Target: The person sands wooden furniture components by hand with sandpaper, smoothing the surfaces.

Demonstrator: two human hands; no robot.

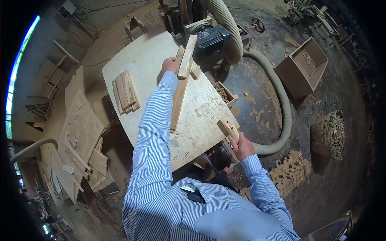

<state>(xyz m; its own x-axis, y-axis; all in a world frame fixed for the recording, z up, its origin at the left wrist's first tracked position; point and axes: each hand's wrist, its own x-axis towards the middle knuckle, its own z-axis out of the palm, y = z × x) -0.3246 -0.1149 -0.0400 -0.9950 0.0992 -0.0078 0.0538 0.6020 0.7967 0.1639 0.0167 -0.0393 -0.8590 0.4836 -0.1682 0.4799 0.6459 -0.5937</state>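
Observe right hand (243, 148) clamped on a drilled wooden block (229, 129) at the bench's (148, 52) near right corner. Note left hand (171, 65) against a short wood piece (179, 56) toward the far edge; cannot tell, from partly hidden fingers, whether closed around it.

Judge as handling of stock. Hold the block firmly by its outer end. Steady the left-hand piece against the slanting board (179, 106), with fingers well away from the motor (211, 38) beyond the far right edge; cannot make out any cutter. Brush loose chips (203, 111) aside for flat seating.

Record as obstructions a pale bar (187, 56) over the board's upper part and a small block (196, 72) just beside it. List also stacked strips (125, 92) near the left edge, an offcut box (231, 103) beside the right edge, and a hose (283, 104) looping across the floor. Step around it with care.
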